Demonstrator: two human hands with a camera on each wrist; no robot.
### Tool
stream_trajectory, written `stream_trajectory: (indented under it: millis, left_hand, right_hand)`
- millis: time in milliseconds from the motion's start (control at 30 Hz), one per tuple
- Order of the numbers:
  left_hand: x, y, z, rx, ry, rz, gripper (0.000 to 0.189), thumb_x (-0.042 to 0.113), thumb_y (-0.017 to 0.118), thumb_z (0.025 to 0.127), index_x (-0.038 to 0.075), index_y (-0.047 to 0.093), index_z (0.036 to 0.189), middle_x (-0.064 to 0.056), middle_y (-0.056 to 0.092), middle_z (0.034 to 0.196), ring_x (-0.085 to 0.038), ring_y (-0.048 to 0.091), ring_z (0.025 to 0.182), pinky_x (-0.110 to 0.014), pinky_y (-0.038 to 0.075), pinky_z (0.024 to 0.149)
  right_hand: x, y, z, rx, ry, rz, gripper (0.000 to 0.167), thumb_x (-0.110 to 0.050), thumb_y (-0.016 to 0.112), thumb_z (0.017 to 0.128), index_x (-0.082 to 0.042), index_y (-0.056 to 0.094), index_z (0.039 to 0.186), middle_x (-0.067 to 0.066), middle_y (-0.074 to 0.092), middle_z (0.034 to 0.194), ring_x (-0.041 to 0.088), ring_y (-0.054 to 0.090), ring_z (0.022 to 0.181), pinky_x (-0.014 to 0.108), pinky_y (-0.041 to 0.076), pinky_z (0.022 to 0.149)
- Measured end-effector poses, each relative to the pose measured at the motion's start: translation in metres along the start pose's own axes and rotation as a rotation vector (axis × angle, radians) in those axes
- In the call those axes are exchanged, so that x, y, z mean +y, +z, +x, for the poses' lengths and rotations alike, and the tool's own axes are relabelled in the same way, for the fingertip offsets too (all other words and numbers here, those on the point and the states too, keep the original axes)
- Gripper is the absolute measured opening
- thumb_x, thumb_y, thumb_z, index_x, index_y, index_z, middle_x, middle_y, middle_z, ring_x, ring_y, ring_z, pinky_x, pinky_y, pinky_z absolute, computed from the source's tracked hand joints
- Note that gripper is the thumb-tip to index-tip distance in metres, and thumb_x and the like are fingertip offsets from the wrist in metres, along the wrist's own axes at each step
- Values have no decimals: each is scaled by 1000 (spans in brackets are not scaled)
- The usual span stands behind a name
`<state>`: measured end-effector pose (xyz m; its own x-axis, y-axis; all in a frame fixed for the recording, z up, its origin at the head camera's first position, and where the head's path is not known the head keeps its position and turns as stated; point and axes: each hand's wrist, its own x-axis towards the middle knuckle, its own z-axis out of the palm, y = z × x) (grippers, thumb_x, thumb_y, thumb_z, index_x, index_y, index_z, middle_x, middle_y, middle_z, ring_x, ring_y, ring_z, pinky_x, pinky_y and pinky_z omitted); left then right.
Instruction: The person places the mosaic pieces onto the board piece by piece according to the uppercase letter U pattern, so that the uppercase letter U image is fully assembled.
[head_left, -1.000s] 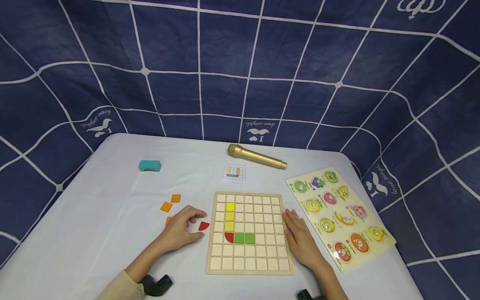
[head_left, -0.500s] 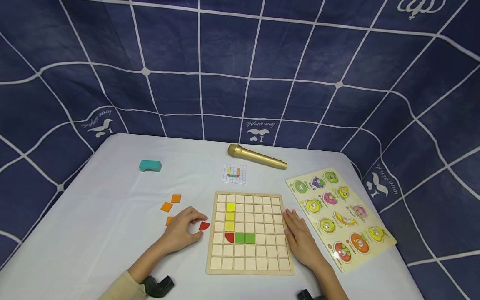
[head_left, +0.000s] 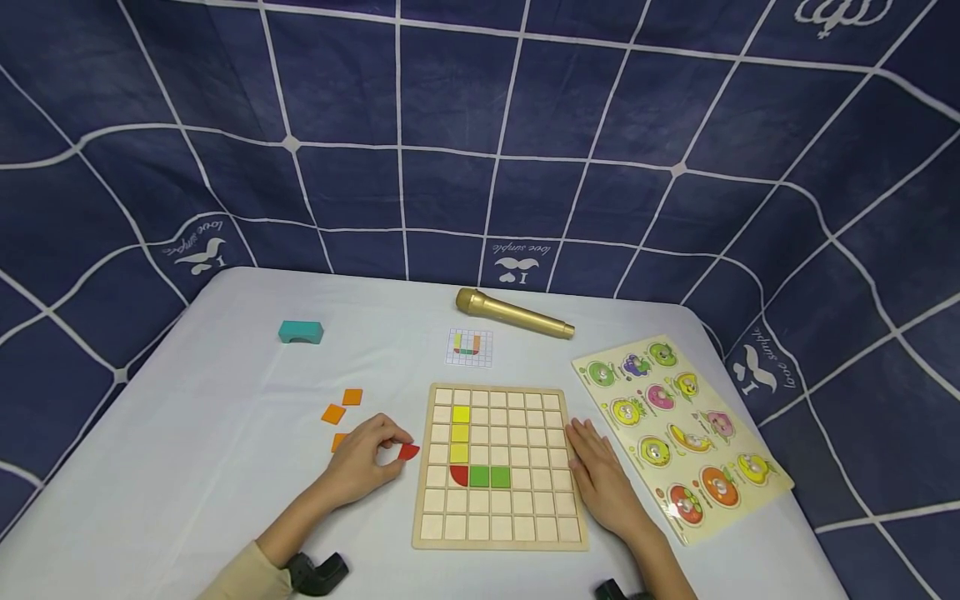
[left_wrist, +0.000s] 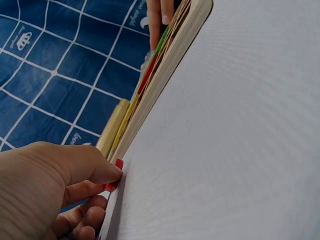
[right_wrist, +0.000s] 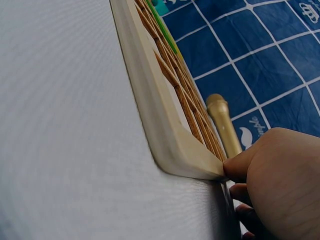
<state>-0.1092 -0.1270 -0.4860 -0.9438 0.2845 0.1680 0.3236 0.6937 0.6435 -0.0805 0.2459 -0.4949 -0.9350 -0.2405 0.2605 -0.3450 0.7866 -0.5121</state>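
Between thumb and fingertips my left hand (head_left: 363,460) pinches a red quarter-round tile (head_left: 408,452), just left of the wooden grid board (head_left: 423,500). The same red tile (left_wrist: 119,164) shows at the thumb tip in the left wrist view. On the board, yellow tiles (head_left: 459,433) run in a column down to another red rounded tile (head_left: 459,475), with two green tiles (head_left: 489,477) to its right. My right hand (head_left: 606,483) lies with extended fingers along the board's right edge, its thumb touching the frame in the right wrist view.
Orange square tiles (head_left: 333,413) lie left of the board, one partly behind my left hand. A small pattern card (head_left: 468,347) and a gold microphone (head_left: 514,313) sit beyond it. A fruit puzzle board (head_left: 678,433) is at right, a teal block (head_left: 301,332) at far left.
My left thumb and fingertips have closed on the red quarter-round tile, which was lying between them on the table. The right hand stays in place.
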Motion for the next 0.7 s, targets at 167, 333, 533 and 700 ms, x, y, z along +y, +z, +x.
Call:
stream_trajectory:
  millis: [167,333,533,700]
  left_hand:
    - [0,0,1,11,-10,-12,26,12,78,69,23,67,89,15,51,84,-5,47,77,-23,42,68]
    - [9,1,3,59,8,-64,25,12,79,68,21,68,88,14,55,82,-5,50,75,-23,43,65]
    - [37,7,11,66,85,-91,25,15,81,67,21,68,87,18,55,82,-5,52,79,-26,45,68]
    - [65,20,20,26,188,-75,22,18,80,67,18,69,85,13,56,80,-10,50,76,-24,42,65]
  right_hand:
    - [1,0,-1,2,-10,-6,48,-5,55,90,2,41,136,16,34,143,32,24,134,54,15,104]
    - [2,1,-1,2,-14,-10,48,-6,55,90,1,41,136,16,34,143,32,24,134,53,15,105]
    - [2,0,0,0,-9,-7,49,-6,54,90,1,40,136,16,34,143,32,24,135,53,14,105]
    - [2,0,0,-6,-10,-3,48,-6,54,91,2,40,136,16,34,143,32,23,135,54,14,105]
